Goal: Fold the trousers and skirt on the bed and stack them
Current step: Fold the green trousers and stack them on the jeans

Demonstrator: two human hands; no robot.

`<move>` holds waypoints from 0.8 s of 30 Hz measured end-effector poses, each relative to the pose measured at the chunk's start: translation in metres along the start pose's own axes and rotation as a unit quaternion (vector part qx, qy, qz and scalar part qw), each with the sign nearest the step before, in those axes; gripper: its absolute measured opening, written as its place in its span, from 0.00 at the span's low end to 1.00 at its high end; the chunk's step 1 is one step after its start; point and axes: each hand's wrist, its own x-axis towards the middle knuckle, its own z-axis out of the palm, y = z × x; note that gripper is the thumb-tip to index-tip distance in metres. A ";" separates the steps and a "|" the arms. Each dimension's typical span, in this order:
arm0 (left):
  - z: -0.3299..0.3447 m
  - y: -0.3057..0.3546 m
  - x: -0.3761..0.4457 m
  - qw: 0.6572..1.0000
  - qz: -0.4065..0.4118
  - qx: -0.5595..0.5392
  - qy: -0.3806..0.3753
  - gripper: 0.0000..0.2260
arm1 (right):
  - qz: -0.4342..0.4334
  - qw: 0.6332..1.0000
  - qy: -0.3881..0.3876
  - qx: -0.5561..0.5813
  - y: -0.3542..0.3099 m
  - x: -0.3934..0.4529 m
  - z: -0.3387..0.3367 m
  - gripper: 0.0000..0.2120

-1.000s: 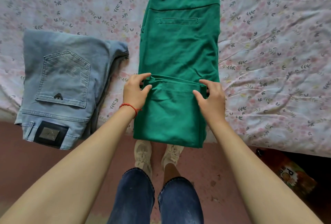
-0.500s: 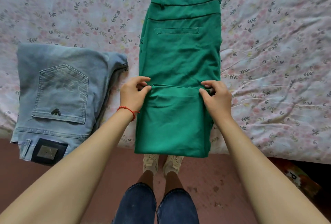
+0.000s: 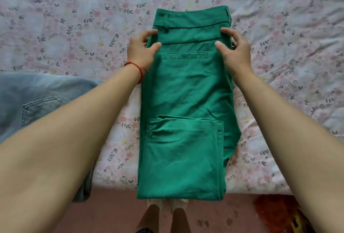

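Note:
Green trousers (image 3: 188, 91) lie lengthwise on the bed, waistband at the far end, the leg ends folded up over the near half. My left hand (image 3: 142, 50) pinches the left edge just below the waistband. My right hand (image 3: 233, 50) pinches the right edge at the same height. Folded light-blue jeans (image 3: 37, 102) lie at the left, partly hidden by my left forearm. No skirt is visible.
The bed's floral sheet (image 3: 74, 27) stretches wide around the trousers, with its near edge at the bottom. Below it is a reddish floor (image 3: 111, 214), my feet, and a red-orange object (image 3: 279, 212) at the lower right.
Both hands let go of the folded-up leg ends and moved forward to the sides of the trousers below the waistband. The camera leaned in over the bed.

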 end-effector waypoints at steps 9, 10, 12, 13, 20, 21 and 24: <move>-0.019 0.031 -0.010 0.988 0.001 -0.155 -0.018 0.12 | -0.002 0.996 0.031 0.083 -0.022 -0.017 -0.014 0.16; -0.023 0.031 -0.020 0.987 0.010 -0.160 -0.019 0.12 | -0.005 0.995 0.033 0.090 -0.025 -0.029 -0.019 0.16; -0.028 0.024 -0.046 0.989 0.022 -0.142 -0.024 0.14 | -0.004 0.996 0.019 0.091 -0.024 -0.057 -0.028 0.17; -0.029 0.017 -0.059 0.991 0.022 -0.130 -0.029 0.15 | 0.003 0.996 0.004 0.088 -0.019 -0.071 -0.031 0.17; -0.027 -0.029 -0.118 0.989 -0.058 -0.122 -0.066 0.22 | 0.046 0.996 -0.071 0.035 0.021 -0.129 -0.029 0.21; -0.027 -0.028 -0.116 0.989 -0.057 -0.119 -0.064 0.22 | 0.042 0.996 -0.071 0.036 0.019 -0.128 -0.028 0.21; -0.026 -0.018 -0.098 0.991 -0.064 -0.101 -0.065 0.19 | 0.042 0.998 -0.044 0.024 0.013 -0.111 -0.025 0.19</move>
